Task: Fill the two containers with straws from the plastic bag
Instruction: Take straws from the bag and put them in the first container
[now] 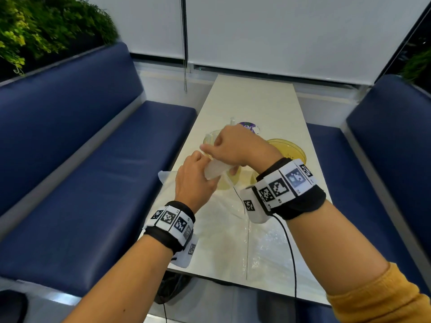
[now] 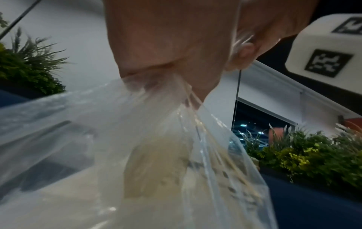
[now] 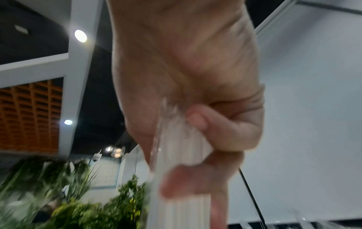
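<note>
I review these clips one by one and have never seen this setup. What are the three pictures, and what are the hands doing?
No machine here: a person wears three cameras. The head view looks down at a pale table between blue benches; each wrist view looks along one hand. The banded straps with black-and-white squares are wrist-worn markers. The left hand grips the clear plastic bag at its gathered mouth. The right hand holds a bundle of white straws. Behind the hands stand a clear cup and a yellowish translucent round container.

café booth: blue benches (image 1: 98,145), table (image 1: 251,106)
</note>
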